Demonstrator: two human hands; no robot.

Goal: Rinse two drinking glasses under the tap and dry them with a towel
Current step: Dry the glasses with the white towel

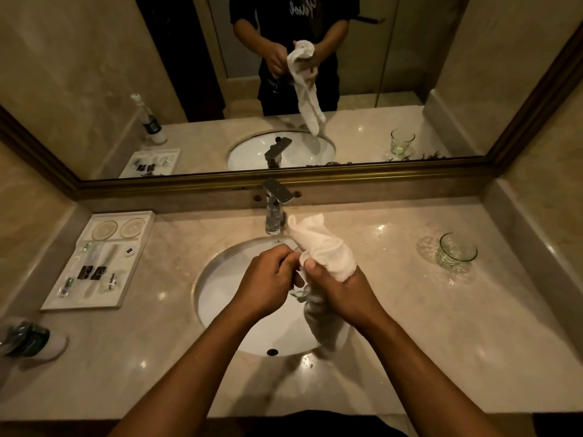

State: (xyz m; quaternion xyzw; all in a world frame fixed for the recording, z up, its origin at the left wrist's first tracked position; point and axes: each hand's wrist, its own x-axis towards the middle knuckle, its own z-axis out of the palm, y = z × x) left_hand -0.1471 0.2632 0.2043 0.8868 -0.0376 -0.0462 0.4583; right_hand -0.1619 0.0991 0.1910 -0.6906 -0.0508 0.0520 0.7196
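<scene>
Over the white sink basin (227,298) I hold a clear drinking glass (298,287) in my left hand (268,279); it is mostly hidden by fingers and cloth. My right hand (340,288) grips a white towel (325,247) bunched against the glass, with one end sticking up near the tap and the other hanging down into the basin. A second clear glass (456,252) stands upright on the marble counter at the right, apart from both hands. The chrome tap (274,209) stands behind the basin, with no water visible.
A white tray (53,302) of toiletries lies on the counter at the left. A bottle (28,340) lies at the near left edge. A framed mirror (284,181) runs along the back wall and reflects the scene. Marble walls close in both sides.
</scene>
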